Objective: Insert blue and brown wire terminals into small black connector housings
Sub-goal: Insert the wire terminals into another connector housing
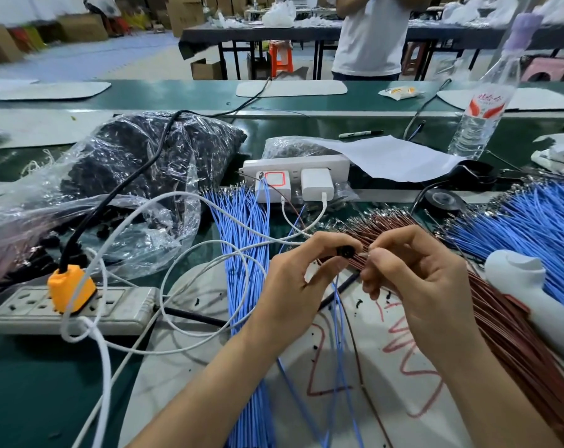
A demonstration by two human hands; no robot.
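Working closest in, over the scribbled white mat (pixel 387 367) at the near edge of the green bench (pixel 32 383): pinching a small black connector housing (pixel 345 252) between thumb and forefinger of the left hand (pixel 293 273), nipping a wire end (pixel 364 254) in the curled fingertips of the right hand (pixel 416 279), tip hard up at the housing's face, touching or not too close to call. Now sweeping big to small. Taking up the left side of the bench, a crumpled clear bag (pixel 138 163) stuffed with dark parts. Fanning along the right edge, the brown wire bundle (pixel 500 318), with the far blue bundle (pixel 532 221) beyond it and the middle blue bundle (pixel 245 253) running up the centre, just left of the hands. Sitting at the near-left, a grey power strip (pixel 112 313) with an orange plug (pixel 70 289); further back toward the centre, a white power strip (pixel 293 164) carrying chargers. Back to the small stuff: a few blue strands (pixel 339 318) and one thin dark one dangling from between the hands down across the mat. Looks like mid-insertion. Expect featherweight, floppy wire and a thin metal terminal, easy to bend, so best gripped on the insulation just behind the crimp and pushed in straight. Hard, slick, tiny housing: hold by its sides, keeping the openings clear.
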